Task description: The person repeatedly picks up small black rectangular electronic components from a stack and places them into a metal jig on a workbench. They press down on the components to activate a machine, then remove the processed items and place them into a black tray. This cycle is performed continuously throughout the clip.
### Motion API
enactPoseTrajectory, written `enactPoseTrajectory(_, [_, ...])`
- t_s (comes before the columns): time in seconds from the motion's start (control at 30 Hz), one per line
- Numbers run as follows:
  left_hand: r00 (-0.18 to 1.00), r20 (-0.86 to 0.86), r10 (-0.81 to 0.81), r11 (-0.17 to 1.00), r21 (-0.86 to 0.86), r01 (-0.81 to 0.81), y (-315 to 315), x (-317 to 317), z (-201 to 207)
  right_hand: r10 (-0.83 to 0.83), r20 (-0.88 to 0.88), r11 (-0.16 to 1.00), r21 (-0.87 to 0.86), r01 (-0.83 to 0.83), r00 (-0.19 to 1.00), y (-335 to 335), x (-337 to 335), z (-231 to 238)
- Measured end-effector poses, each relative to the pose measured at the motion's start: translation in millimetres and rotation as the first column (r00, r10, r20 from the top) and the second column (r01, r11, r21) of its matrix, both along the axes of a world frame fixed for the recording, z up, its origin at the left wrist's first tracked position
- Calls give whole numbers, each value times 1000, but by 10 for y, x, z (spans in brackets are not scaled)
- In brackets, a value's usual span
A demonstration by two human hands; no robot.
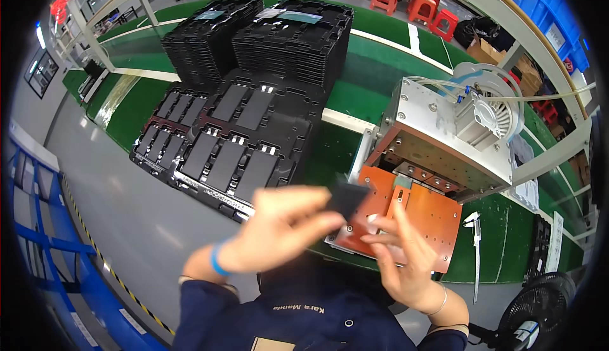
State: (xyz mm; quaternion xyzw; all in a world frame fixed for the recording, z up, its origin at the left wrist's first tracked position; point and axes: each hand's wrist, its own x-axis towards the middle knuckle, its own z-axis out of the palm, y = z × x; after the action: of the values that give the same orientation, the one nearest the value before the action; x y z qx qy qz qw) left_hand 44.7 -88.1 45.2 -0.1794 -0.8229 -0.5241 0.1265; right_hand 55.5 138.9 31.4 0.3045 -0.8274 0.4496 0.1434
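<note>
My left hand point(282, 230), with a blue band at the wrist, pinches a flat black battery cell point(346, 200) by its near side. The cell is tilted and blurred by motion, at the left edge of an orange plate point(438, 224) on a metal press point(438, 135). Over that plate's near part is my right hand point(406, 256), its fingers bent but apart, close to the cell. A pale blur lies by its fingertips, and I cannot make out what it is. Similar cells point(227, 166) with silvery ends lie in black trays point(288, 123) on the left.
Tall stacks of black trays point(288, 50) stand behind the cells. Calipers point(476, 249) lie right of the press on the green bench point(507, 237). A black fan point(536, 313) is at the lower right. A pale frame post point(552, 164) and air tubes point(533, 97) flank the press.
</note>
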Motion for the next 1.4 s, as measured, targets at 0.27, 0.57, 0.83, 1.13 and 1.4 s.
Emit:
enactPoseTrajectory(0.27, [889,434,149,989,-53,-140,-1157,-1270,-223,156,-58,968,206,-141,986,16,-179,81])
enactPoseTrajectory(0.57, [911,-185,368,675,-621,-398,-1450,-1321,-236,393,-292,864,441,-242,872,-601,-689,148])
enactPoseTrajectory(0.83, [870,133,476,601,-771,-211,-1359,-1549,-161,588,-468,753,615,-235,659,-1743,-1125,-86])
enactPoseTrajectory(1.13, [836,303,458,669,-737,-100,-1410,-1778,-161,724,-509,639,749,-175,465,-1936,-1090,-83])
enactPoseTrajectory(1.4, [844,492,212,960,-265,-88,-1566,-1693,15,706,-604,690,704,-168,369,-2100,-1170,-190])
